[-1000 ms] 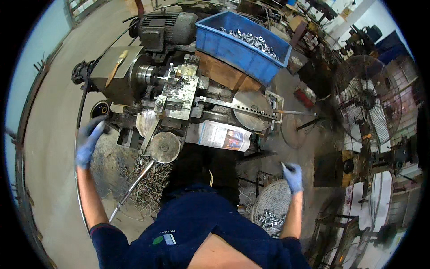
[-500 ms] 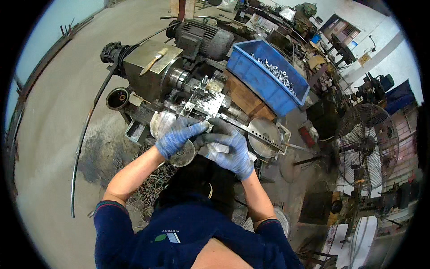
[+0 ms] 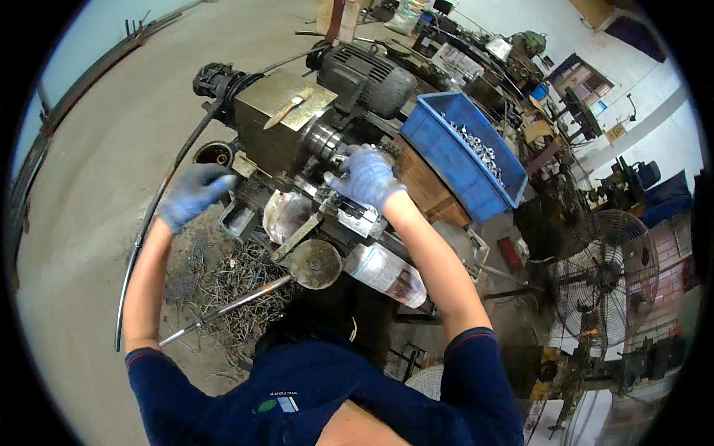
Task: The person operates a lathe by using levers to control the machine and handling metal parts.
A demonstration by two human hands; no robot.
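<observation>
My right hand (image 3: 366,177), in a blue-and-grey knit glove, reaches over the tool slide of a small lathe, close beside the shiny spindle nose (image 3: 324,141). Its fingers are bent together there, and whatever they grip is hidden. My left hand (image 3: 195,195), gloved alike, hovers at the lathe's left front with thumb and fingers apart and nothing visible in it. Between the hands sit a pale rounded piece (image 3: 286,215) and a round metal disc (image 3: 316,265) with a long rod handle (image 3: 230,308).
A paintbrush (image 3: 288,108) lies on the metal headstock (image 3: 264,100), with a motor (image 3: 366,78) behind. A blue bin (image 3: 461,160) of small metal parts stands at the right on wood. Metal shavings (image 3: 230,275) cover the floor below; a large fan (image 3: 606,275) stands far right.
My hands were together over the front of the slide with a small piece between them. Since then the left has swung out leftward, and the right has moved up to the spindle.
</observation>
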